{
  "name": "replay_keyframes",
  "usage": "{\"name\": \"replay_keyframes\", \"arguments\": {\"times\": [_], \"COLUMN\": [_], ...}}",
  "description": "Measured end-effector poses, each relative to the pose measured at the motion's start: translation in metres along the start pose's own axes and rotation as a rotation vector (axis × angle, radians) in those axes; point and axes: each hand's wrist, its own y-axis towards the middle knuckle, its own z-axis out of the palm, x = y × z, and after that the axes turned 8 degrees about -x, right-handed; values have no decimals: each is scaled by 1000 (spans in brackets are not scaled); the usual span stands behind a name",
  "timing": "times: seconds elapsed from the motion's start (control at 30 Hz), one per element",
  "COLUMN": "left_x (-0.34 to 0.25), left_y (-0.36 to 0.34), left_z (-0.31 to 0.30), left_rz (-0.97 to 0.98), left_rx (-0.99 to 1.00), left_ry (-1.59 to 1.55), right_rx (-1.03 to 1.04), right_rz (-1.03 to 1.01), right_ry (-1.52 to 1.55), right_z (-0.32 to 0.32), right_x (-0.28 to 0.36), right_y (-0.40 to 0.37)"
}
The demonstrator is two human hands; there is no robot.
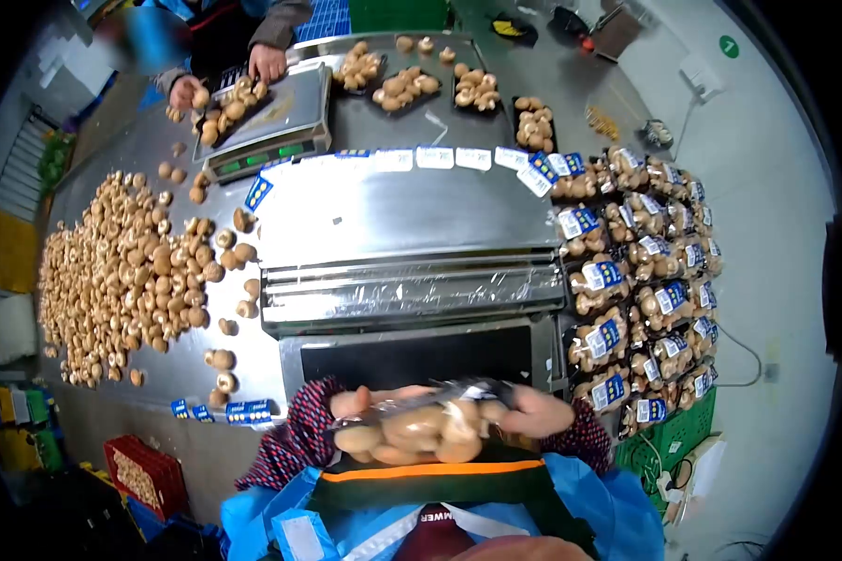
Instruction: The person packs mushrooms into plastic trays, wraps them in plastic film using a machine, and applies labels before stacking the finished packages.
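Your left hand [351, 402] and right hand [537, 412] were clamped on opposite ends of the film-covered mushroom pack [421, 430], nearer you than the black plate [416, 357]. You seemed mid-wrapping, and the next move called for level, two-handed support. Ahead stood the film wrapper [412, 292]; labelled packs [603, 338] crowded your right.

Two o'clock: "1" on round green wall sign [729, 46]. Six o'clock: apparent "MMWER" on maroon garment [442, 538]. Three o'clock: mushroom-pack labels [602, 338], print too small.
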Motion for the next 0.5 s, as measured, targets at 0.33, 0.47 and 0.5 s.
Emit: {"name": "replay_keyframes", "arguments": {"times": [0.33, 0.47, 0.5], "left_x": [-50, -39, -36], "left_y": [24, -32, -26], "left_z": [-67, -3, -8], "left_rz": [-384, 625, 844], "left_rx": [681, -454, -568], "left_ry": [-540, 521, 904], "right_rx": [-1142, -1093, -1391], "right_rz": [48, -336, -423], "right_ry": [504, 372, -244], "right_z": [-315, -344, -324], "right_x": [48, 27, 33], "right_y": [99, 118, 116]}}
